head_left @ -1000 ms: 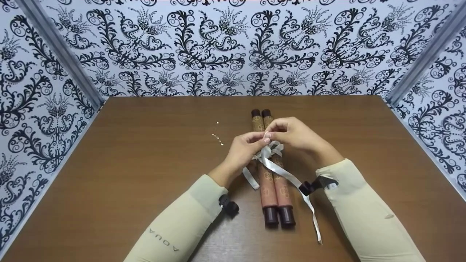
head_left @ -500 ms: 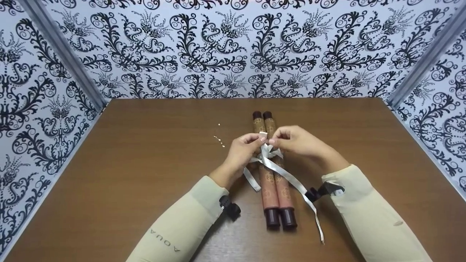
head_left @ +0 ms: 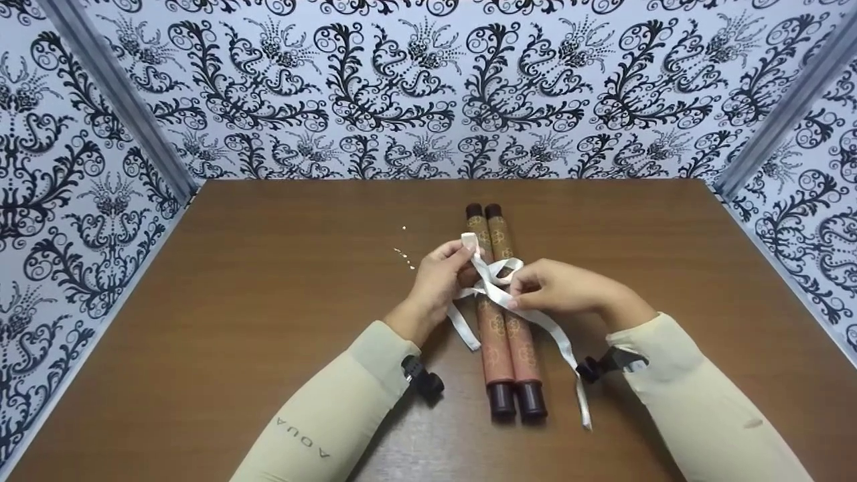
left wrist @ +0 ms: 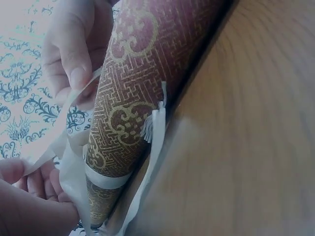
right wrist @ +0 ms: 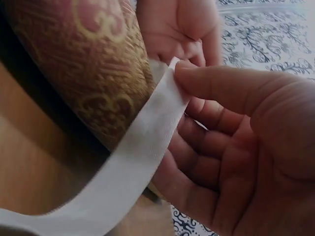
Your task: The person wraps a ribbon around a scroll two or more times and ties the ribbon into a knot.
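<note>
A brocade scroll (head_left: pixel 497 358) with two parallel rolls and dark end knobs lies on the table, its far end pointing away from me. White ribbon (head_left: pixel 493 292) wraps round its middle, with a loop over the rolls. On the left, my left hand (head_left: pixel 434 280) pinches a folded piece of the ribbon between thumb and fingers, the fold standing above the fingertips. My right hand (head_left: pixel 566 288) pinches the ribbon over the right roll; in the right wrist view its thumb (right wrist: pixel 211 83) presses the flat band against the fingers. One frayed ribbon end (left wrist: pixel 156 120) hangs beside the scroll.
A brown wooden table (head_left: pixel 301 268) carries the scroll. Small white bits (head_left: pixel 404 258) lie left of it. Another ribbon tail (head_left: pixel 581 398) trails to the right, near the right wrist camera (head_left: pixel 592 368). Patterned panels (head_left: pixel 415 87) rise behind and at both sides.
My right hand has moved from beside the left fingertips down and to the right along the ribbon. The ribbon's folded top now stands above the left fingers, which shifted slightly left.
</note>
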`<state>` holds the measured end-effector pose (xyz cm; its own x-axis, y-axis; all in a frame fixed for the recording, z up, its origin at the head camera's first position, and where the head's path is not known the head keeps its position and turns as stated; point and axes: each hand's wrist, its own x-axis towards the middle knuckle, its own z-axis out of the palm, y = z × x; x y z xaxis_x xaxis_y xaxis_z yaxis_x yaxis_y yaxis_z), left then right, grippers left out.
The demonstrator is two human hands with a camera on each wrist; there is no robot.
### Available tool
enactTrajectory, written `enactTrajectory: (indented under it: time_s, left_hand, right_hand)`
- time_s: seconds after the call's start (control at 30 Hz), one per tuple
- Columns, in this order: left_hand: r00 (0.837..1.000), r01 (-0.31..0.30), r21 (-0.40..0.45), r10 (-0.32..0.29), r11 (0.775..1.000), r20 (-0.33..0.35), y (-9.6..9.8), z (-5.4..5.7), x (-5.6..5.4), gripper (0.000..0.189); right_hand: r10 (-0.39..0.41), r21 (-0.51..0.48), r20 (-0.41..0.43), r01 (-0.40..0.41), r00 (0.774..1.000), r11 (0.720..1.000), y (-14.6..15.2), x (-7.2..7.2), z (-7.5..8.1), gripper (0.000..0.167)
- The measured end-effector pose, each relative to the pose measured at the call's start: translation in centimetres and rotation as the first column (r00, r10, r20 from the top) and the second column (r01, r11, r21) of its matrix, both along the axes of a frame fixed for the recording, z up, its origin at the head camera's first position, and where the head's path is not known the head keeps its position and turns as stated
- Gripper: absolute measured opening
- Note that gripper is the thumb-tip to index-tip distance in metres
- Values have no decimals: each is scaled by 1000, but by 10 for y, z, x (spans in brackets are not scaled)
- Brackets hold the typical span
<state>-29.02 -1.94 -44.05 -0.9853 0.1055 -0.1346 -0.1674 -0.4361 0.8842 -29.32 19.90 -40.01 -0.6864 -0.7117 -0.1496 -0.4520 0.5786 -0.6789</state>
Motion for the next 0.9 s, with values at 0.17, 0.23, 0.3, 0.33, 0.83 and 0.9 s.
enactTrajectory:
  time_s: [0.17,0.23,0.3,0.33,0.83,0.9]
  left_hand:
    - [999,-51,69,50,996,13,-1,0,-2,14]
    - [998,-55,72,54,996,18,-1,-1,-2,14]
    - [998,-56,74,54,996,22,-1,-2,-3,14]
    - [998,-56,75,54,996,23,-1,-2,-3,14]
    - [998,-46,48,45,998,38,-1,-4,-2,14]
    - [998,-47,44,45,998,38,-1,-4,-2,13]
  right_hand:
    - [-5,-14,157,8,988,1000,9,-3,1,11]
    - [-6,5,177,6,984,1000,13,-5,1,12]
    - [-1,30,157,-3,988,1000,17,-7,1,11]
    - [0,41,146,-6,989,999,18,-8,0,11]
    - [-13,134,149,-7,989,991,35,-19,-7,10]
    - [-19,138,164,-4,986,990,36,-19,-8,12]
